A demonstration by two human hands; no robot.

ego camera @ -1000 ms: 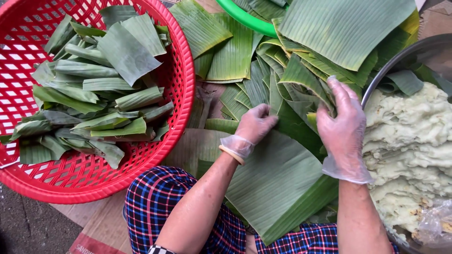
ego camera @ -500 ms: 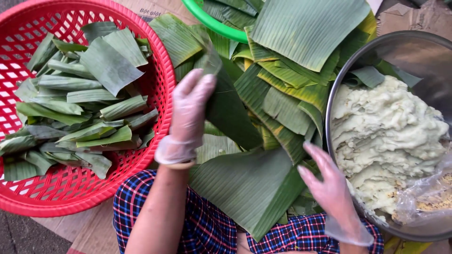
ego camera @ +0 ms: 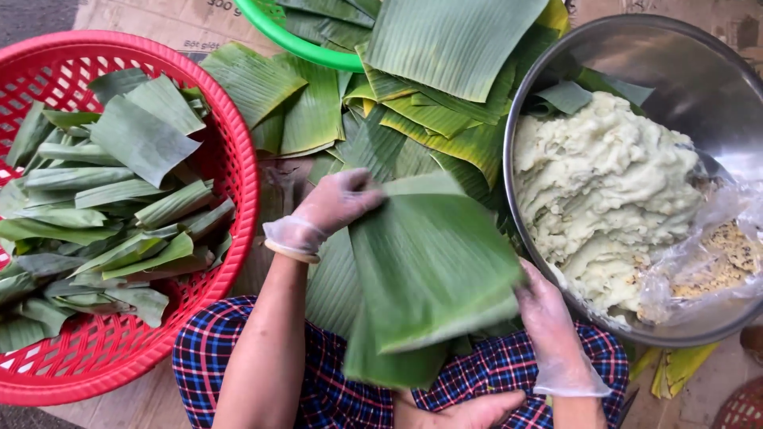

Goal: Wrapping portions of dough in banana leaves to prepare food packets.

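Note:
A large green banana leaf piece (ego camera: 429, 262) lies flat over my lap, on top of another leaf (ego camera: 334, 278). My left hand (ego camera: 338, 202), in a clear plastic glove, holds the leaf's upper left corner. My right hand (ego camera: 548, 314), also gloved, grips its right edge beside the steel bowl. Both hands hold the same leaf level above my checked trousers (ego camera: 238, 349).
A red plastic basket (ego camera: 230, 159) of folded leaf parcels (ego camera: 119, 199) stands at the left. A steel bowl (ego camera: 675, 71) with pale dough (ego camera: 604, 183) and a plastic bag (ego camera: 707, 254) is at the right. Loose banana leaves (ego camera: 413, 103) and a green basket rim (ego camera: 294, 44) lie ahead, on cardboard.
My left hand has pulled a leaf off the pile toward my lap. My right hand has moved from near the bowl's lower edge onto the leaf's right edge, and the leaf now lies flat.

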